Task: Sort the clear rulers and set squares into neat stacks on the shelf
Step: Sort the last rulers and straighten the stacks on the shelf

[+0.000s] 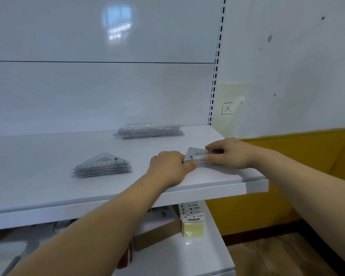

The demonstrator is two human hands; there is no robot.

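head-worn view, looking forward and down, close over white shelf (48,188)

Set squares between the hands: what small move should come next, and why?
Probably press the held set squares flush between left hand and right hand, then let go: both hands grip them on the shelf, apart from the triangle stack and ruler stack.

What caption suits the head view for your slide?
On the shelf, the left hand and right hand grip a small stack of set squares; a triangle stack and ruler stack lie apart.
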